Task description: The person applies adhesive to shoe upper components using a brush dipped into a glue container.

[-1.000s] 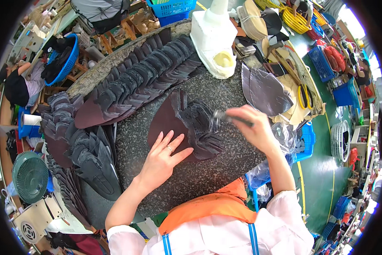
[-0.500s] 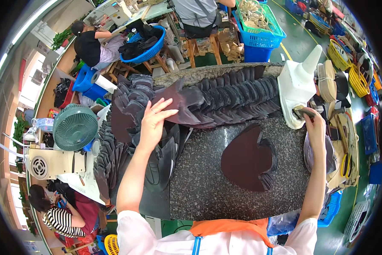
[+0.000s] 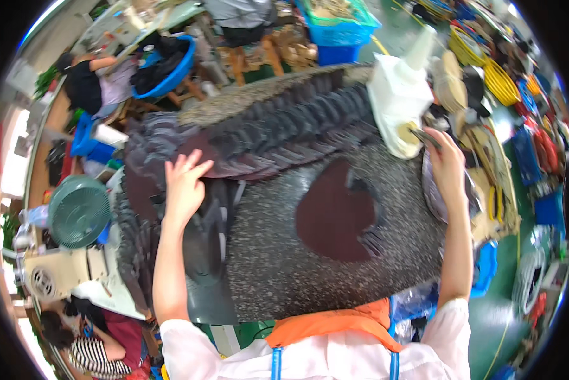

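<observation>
My left hand (image 3: 185,190), fingers spread, lies at the left end of a long row of overlapping dark shoe-upper pieces (image 3: 284,130); its fingertips touch or hover just over a maroon piece (image 3: 199,151). My right hand (image 3: 448,158) pinches a small dark applicator (image 3: 426,137), its kind blurred, at the yellowish opening in the lower front of a white glue bottle (image 3: 395,95) with a tall spout. Between my arms, a small stack of maroon curved pieces (image 3: 332,215) rests on the speckled dark tabletop (image 3: 278,272).
More dark pieces (image 3: 135,247) are fanned along the table's left edge. Beyond them stands a green fan (image 3: 79,211). Scissors with yellow handles (image 3: 497,204) and other tools lie at the right. Other people (image 3: 85,82) sit at work around the table. Blue baskets (image 3: 170,69) stand beyond it.
The view has shifted and blurred, so the scene sits further left and higher. My left hand has drawn back slightly toward me; the applicator has come away from inside the bottle's opening to its edge.
</observation>
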The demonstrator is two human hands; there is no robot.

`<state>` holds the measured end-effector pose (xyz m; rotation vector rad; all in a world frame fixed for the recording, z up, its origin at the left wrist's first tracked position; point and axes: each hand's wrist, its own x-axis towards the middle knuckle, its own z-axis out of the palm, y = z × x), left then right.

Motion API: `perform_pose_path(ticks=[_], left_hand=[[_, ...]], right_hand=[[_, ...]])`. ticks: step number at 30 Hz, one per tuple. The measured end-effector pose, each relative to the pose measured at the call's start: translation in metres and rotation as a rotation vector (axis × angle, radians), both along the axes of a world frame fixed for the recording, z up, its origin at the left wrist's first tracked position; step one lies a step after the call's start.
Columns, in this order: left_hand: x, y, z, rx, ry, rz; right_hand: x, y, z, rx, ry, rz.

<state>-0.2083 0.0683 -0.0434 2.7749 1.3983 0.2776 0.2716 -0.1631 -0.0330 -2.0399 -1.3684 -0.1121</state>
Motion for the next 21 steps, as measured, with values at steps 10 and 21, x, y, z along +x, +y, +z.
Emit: perform_pose_path(ticks=[10,21], left_hand=[[0.131,-0.167,-0.039,-0.359,-0.233,-0.771],[0.133,-0.166,-0.046,-0.437,-0.364,-0.688]], right_hand=[[-0.074,-0.023,0.024,-0.464,0.465,0.521],[-0.097,-0.068,-0.010,-0.240,0.154,0.529]])
